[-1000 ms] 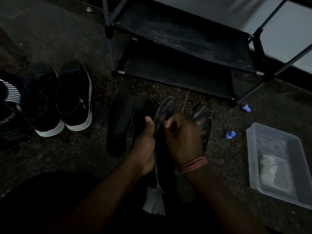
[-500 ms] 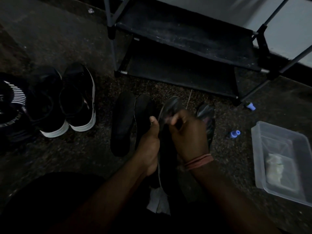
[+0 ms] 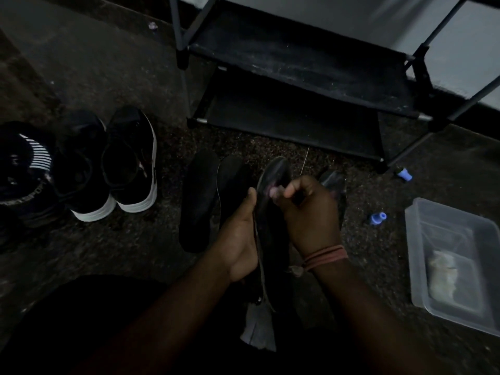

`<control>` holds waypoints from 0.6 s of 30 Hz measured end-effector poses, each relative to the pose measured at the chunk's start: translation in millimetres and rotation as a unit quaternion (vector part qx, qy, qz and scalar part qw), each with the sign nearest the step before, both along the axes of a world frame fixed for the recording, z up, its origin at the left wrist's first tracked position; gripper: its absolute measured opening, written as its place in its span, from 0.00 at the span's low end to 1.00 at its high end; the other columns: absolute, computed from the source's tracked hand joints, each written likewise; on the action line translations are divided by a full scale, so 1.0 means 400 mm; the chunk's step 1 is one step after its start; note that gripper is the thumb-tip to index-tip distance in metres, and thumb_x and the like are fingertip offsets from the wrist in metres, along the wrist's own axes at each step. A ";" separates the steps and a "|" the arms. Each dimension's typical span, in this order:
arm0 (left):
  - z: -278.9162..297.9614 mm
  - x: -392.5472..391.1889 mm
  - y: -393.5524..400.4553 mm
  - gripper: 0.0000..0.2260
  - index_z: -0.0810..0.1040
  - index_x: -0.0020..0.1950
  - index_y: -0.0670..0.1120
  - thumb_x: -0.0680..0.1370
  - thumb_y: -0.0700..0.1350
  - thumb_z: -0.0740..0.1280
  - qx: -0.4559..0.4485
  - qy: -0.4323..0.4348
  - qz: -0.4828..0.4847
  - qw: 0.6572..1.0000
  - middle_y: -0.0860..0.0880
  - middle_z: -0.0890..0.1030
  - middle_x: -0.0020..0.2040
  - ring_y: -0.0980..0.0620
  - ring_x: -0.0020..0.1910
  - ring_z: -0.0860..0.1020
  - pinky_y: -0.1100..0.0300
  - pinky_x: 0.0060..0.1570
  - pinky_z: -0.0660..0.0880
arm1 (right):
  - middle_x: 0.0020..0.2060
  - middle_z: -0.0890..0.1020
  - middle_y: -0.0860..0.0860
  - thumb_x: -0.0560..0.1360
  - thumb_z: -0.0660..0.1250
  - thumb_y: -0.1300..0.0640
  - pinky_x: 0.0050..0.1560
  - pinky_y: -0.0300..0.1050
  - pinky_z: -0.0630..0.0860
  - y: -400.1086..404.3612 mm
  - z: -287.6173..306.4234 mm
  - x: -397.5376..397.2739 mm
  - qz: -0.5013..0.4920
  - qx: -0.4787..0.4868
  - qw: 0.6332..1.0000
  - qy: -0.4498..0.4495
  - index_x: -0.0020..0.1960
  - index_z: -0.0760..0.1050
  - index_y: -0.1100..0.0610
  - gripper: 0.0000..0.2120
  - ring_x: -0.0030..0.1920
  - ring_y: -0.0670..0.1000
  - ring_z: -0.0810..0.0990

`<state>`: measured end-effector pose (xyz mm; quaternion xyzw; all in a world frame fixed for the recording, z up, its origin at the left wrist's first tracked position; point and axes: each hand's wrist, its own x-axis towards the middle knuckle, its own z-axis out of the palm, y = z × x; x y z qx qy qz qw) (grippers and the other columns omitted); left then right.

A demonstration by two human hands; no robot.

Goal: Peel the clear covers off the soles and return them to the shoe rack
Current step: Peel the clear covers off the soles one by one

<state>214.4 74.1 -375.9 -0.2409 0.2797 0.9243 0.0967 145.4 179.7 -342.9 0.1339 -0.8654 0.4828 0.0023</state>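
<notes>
Held sole: a dark insole [image 3: 272, 212] stands on edge between both hands, toe end pointing up toward the rack, low in the middle of the view.
Left hand: the left hand [image 3: 239, 234] grips the sole's left edge – thumb up along the rim, fingers wrapped behind it.
Right hand: the right hand [image 3: 308, 212] has its fingers curled at the toe end, fingertips pinching at the sole's surface; whether a clear cover is between them is too dim to tell. Pink bands [image 3: 324, 257] circle its wrist.
Other soles: two dark insoles [image 3: 198, 201] lie side by side on the floor just left of the hands; another glossy one [image 3: 334, 184] shows behind the right hand.
Shoe rack: a black two-shelf shoe rack [image 3: 303, 69] stands beyond the soles, apart from them.
Shoes: black sneakers with white soles [image 3: 108, 163] sit well to the left.
Clear tub: a clear plastic container [image 3: 454, 263] rests on the floor at right – something pale lies inside.
Small bits: two blue caps [image 3: 378, 218] lie between rack and tub.
</notes>
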 end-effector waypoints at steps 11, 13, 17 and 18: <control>0.007 -0.017 -0.018 0.31 0.83 0.65 0.49 0.80 0.70 0.55 0.017 -0.005 0.035 0.999 0.42 0.83 0.63 0.45 0.61 0.83 0.50 0.57 0.78 | 0.42 0.84 0.43 0.74 0.71 0.59 0.49 0.48 0.81 -0.016 -0.009 0.018 0.132 0.072 0.986 -0.074 0.48 0.81 0.51 0.05 0.43 0.40 0.82; 0.000 -0.020 -0.032 0.32 0.81 0.67 0.46 0.79 0.70 0.59 0.008 -0.021 0.047 0.999 0.41 0.83 0.64 0.44 0.63 0.82 0.49 0.62 0.77 | 0.41 0.84 0.43 0.73 0.71 0.60 0.48 0.46 0.80 -0.026 0.011 0.041 0.180 0.087 0.978 -0.058 0.47 0.82 0.50 0.06 0.43 0.39 0.82; -0.016 -0.024 -0.053 0.37 0.78 0.70 0.42 0.76 0.71 0.62 0.016 -0.038 0.067 0.997 0.39 0.80 0.67 0.43 0.66 0.80 0.49 0.65 0.76 | 0.45 0.84 0.44 0.73 0.69 0.56 0.50 0.43 0.77 -0.044 0.030 0.077 0.269 0.177 0.947 0.016 0.48 0.83 0.49 0.06 0.45 0.42 0.81; -0.018 -0.022 -0.050 0.38 0.78 0.70 0.41 0.77 0.71 0.61 0.019 -0.038 0.065 0.997 0.39 0.80 0.67 0.43 0.66 0.79 0.49 0.65 0.76 | 0.46 0.84 0.44 0.73 0.70 0.57 0.51 0.42 0.77 -0.045 0.030 0.077 0.254 0.169 0.952 0.016 0.48 0.84 0.49 0.07 0.46 0.42 0.81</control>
